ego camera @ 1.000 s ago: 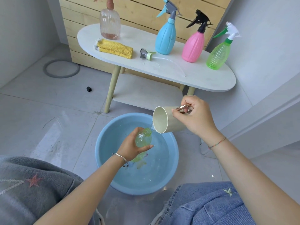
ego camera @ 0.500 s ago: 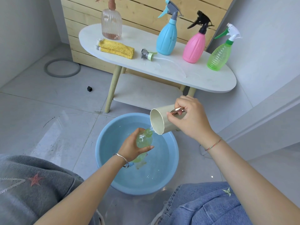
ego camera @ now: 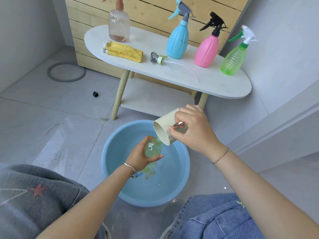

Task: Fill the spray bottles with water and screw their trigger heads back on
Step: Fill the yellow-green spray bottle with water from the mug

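Cream cup (ego camera: pixel 166 126) now tilts steeper, lip seemingly touching green bottle (ego camera: pixel 153 149).

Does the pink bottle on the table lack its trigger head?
No, the pink bottle standing on the white table carries a black trigger head on its neck.

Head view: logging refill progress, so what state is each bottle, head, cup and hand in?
Open green bottle: headless, tilted over the basin, gripped by left hand.
Cup: tipped, rim at that bottle's mouth, held by right hand.
Loose trigger head: lying on the table.
Blue bottle: upright, head on.
Pink bottle: upright, head on.
Capped green bottle: upright, head on.
Clear bottle: upright, head on.
Basin: holds water.
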### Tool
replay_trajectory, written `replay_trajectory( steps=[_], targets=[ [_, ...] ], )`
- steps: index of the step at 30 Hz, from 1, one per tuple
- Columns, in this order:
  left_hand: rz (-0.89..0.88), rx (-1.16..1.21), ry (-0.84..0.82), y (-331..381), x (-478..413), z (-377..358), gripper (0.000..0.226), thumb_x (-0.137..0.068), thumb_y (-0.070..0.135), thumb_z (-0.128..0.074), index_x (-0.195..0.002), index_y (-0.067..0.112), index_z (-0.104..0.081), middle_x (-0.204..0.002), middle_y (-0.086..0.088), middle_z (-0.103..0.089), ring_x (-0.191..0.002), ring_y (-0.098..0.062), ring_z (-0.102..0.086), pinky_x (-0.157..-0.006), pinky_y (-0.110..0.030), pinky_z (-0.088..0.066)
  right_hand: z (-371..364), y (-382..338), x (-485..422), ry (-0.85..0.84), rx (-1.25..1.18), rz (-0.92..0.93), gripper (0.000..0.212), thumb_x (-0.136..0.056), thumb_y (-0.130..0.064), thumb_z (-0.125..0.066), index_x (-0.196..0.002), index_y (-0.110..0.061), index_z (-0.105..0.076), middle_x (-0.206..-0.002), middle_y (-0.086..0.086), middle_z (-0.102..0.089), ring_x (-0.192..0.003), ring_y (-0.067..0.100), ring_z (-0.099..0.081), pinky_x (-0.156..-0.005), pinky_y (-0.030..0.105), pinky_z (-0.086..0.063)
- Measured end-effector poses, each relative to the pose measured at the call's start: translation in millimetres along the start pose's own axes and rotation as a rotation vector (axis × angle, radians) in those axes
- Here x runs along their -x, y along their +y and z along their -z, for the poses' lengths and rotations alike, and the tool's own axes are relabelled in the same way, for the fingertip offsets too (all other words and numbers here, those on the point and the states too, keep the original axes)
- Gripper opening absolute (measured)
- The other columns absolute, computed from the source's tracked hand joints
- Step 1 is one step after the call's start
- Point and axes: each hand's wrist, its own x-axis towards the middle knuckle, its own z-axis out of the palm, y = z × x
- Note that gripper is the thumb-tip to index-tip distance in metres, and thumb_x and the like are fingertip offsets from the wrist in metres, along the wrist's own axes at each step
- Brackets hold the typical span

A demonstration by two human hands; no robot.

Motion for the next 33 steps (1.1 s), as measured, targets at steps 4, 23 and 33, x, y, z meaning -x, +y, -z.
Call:
replay_trajectory(
  steps=[4, 23, 33],
  targets=[
    [-0.011, 0.005, 0.003, 1.7, 0.2, 1.4, 0.059, -0.072, 0.039, -0.082, -0.117, 0.021, -0.050, -0.112, 0.011, -0.060, -0.103, -0.009, -0.056, -0.085, -0.020, -0.041, -2.9, -1.5, 1.1, -0.014, 0.009, 0.035, 0.035, -0.071, -0.018, -0.071, -0.062, -0.018, -0.037, -0.062, -0.011, -0.030, -0.066, 0.009, -0.024, -0.070, 0.021, -0.021],
    [0.034, 0.026, 0.102, -4.6, -1.4, 20.3, 0.053, -0.072, 0.040, -0.081, -0.112, 0.026, -0.049, -0.106, 0.021, -0.057, -0.108, -0.003, -0.053, -0.091, -0.019, -0.039, -79.2, 64.1, 57.6, -0.235, -0.431, -0.979, 0.040, -0.083, -0.031, -0.068, -0.061, -0.002, -0.052, -0.059, 0.004, -0.045, -0.056, 0.015, -0.035, -0.054, 0.027, -0.029],
    [0.074, 0.014, 0.152, -15.7, -3.7, 30.1, 0.059, -0.072, 0.038, -0.081, -0.117, 0.020, -0.049, -0.112, 0.012, -0.058, -0.108, -0.004, -0.052, -0.089, -0.014, -0.036, -161.2, 46.4, 117.8, -0.571, -0.077, -0.879, 0.041, -0.085, -0.027, -0.058, -0.055, -0.017, -0.032, -0.053, -0.004, -0.037, -0.066, 0.025, -0.040, -0.066, 0.031, -0.027]
  ],
)
